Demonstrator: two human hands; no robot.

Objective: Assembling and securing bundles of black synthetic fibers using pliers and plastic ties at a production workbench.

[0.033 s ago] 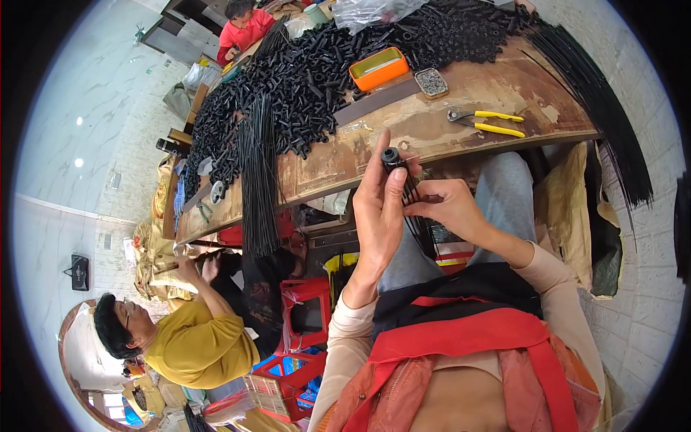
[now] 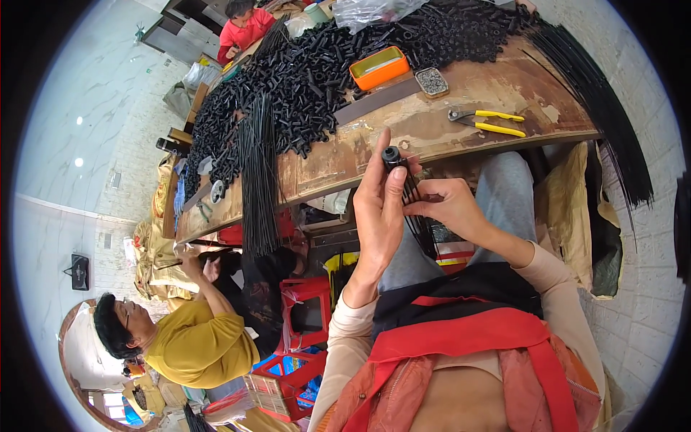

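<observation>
My left hand (image 2: 379,209) is closed around a short black tubular part (image 2: 392,160), thumb on its near side and index finger stretched up along it. The round end with a small hole faces up. Several thin black rods (image 2: 412,193) run down from beside the tube, between my hands and over my lap. To their right my right hand (image 2: 448,205) is closed, thumb and fingertips pinched at these rods. Whether the rods are fixed to the tube is hidden by my fingers. Both hands are in front of the table edge, above my knees.
On the wooden table (image 2: 497,90) lie yellow-handled pliers (image 2: 489,122), a tin of small metal bits (image 2: 432,82), an orange box (image 2: 379,68), a heap of black tubular parts (image 2: 309,79) and bundles of black rods (image 2: 259,180). Co-workers in yellow (image 2: 194,345) and red (image 2: 246,32) sit leftward.
My hands and the tubular part stay practically still. At the left, the hands of the person in yellow have shifted slightly.
</observation>
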